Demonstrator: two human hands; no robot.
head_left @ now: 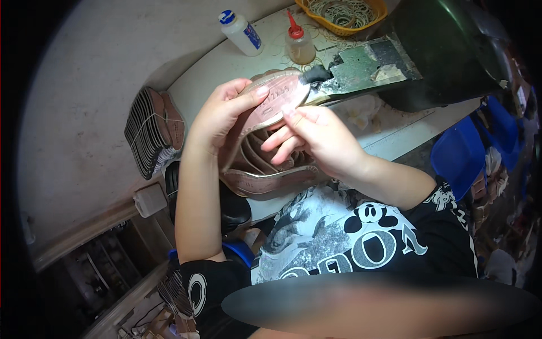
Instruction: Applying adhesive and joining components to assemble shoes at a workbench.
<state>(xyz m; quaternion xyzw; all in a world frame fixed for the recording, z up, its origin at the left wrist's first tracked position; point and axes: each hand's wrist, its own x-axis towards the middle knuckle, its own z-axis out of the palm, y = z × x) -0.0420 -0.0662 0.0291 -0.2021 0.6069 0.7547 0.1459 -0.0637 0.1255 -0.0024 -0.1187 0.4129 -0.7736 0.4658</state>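
A pinkish-brown insole [272, 100] with a pale edge and markings is held up at the end of a green machine arm [367, 65]. Its far end touches or lies close to the arm's dark tip [317, 74]. My left hand [226, 110] grips the insole's left side, thumb on top. With thumb and forefinger, my right hand [316, 133] pinches its right edge, the other fingers curled loosely below. Under my hands, several more curved insoles [271, 181] lie nested together, partly hidden by my right hand.
A tied bundle of insoles [152, 133] stands at the left. On the white table [195, 70] are a blue-capped bottle [243, 37], a red-tipped squeeze bottle [300, 46] and a yellow basket [339, 29] of thin bands. Blue plastic seats [460, 150] stand at right.
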